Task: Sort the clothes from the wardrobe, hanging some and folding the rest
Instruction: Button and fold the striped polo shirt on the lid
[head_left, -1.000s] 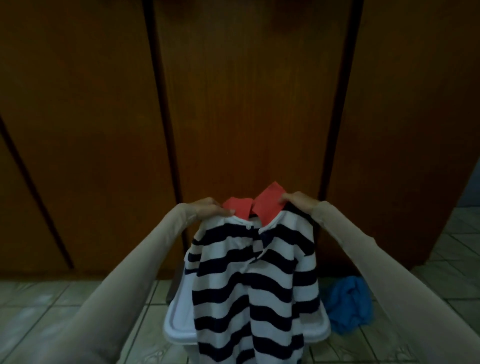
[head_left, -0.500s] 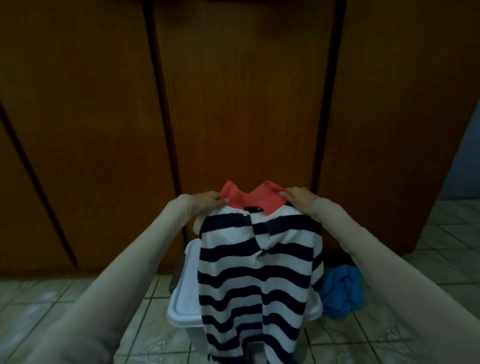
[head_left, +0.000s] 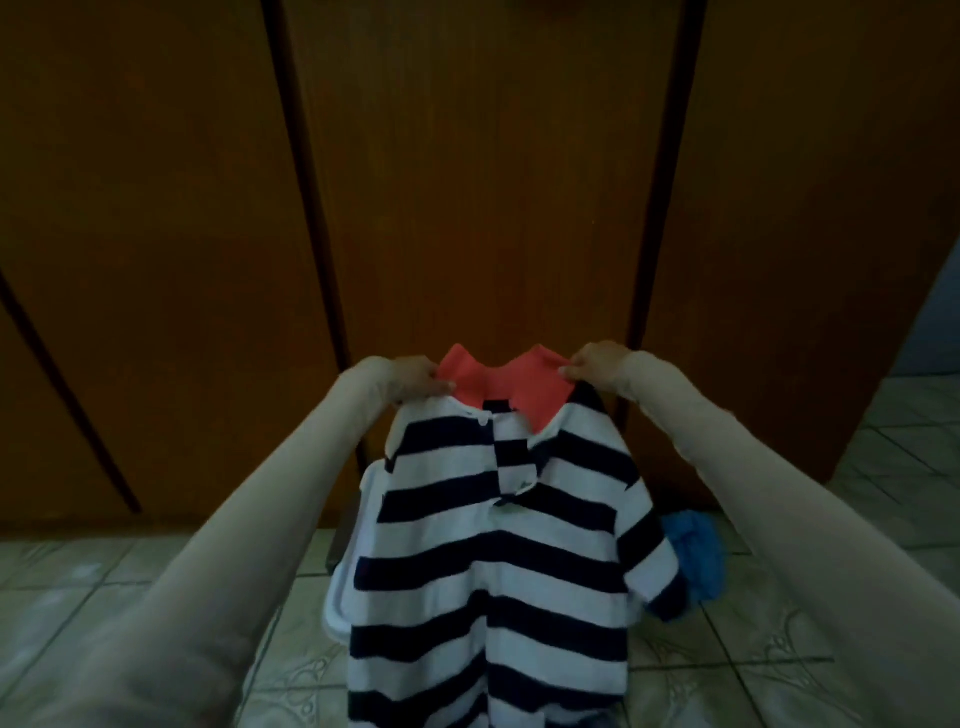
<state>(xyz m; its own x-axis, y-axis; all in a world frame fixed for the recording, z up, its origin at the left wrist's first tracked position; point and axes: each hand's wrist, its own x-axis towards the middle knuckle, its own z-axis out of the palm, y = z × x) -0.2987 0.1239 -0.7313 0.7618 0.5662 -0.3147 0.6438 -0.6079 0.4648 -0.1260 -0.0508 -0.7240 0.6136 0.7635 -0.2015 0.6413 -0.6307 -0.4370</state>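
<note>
A navy-and-white striped polo shirt (head_left: 498, 561) with a coral-red collar hangs upright in front of me, front side facing me. My left hand (head_left: 415, 376) pinches the shirt at its left shoulder beside the collar. At the other shoulder my right hand (head_left: 595, 361) pinches the collar's edge. Both arms are stretched forward in pale long sleeves. The shirt's lower part runs out of the frame at the bottom. Behind it stand the brown wooden wardrobe doors (head_left: 483, 171), all closed.
A white plastic basket (head_left: 345, 587) stands on the tiled floor directly behind the shirt, mostly hidden by it. A crumpled blue garment (head_left: 696, 551) lies on the floor to the right of the basket, near the wardrobe's base. Pale floor tiles (head_left: 810, 644) spread left and right.
Both hands have lifted the shirt slightly and spread it wider at the shoulders; the collar now lies flatter and the shirt hangs straighter.
</note>
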